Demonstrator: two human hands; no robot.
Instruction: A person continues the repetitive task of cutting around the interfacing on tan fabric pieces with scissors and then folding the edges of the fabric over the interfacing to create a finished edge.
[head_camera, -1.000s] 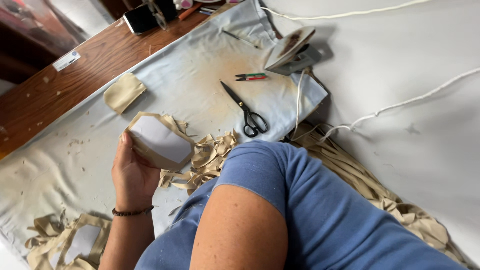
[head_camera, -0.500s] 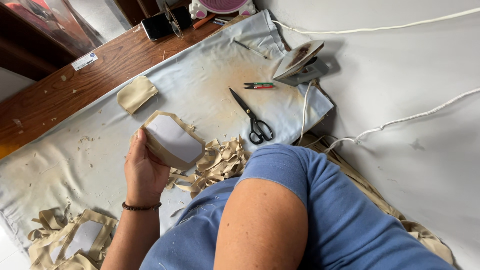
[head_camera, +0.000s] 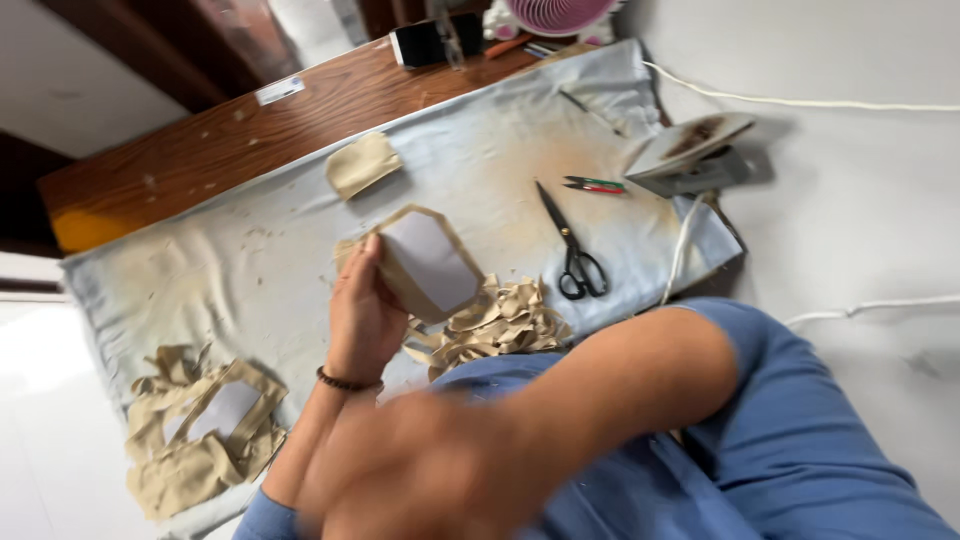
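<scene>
Left hand (head_camera: 362, 315) closes its fingers on the lower-left edge of a tan fabric piece (head_camera: 425, 262) with a pale grey, pointed-ended panel, its long axis slanting from upper left to lower right. Just right of it lie curled tan scraps (head_camera: 495, 322), then black scissors (head_camera: 572, 250). The right hand (head_camera: 420, 480) is blurred; its grip cannot be told.

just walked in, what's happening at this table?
A person's left hand holds up a tan fabric piece with a white shaped panel on it, above a pale cloth spread over the wooden table. The right hand is blurred in the foreground; whether it holds anything cannot be told. Black scissors, an iron and fabric scraps lie nearby.
</scene>
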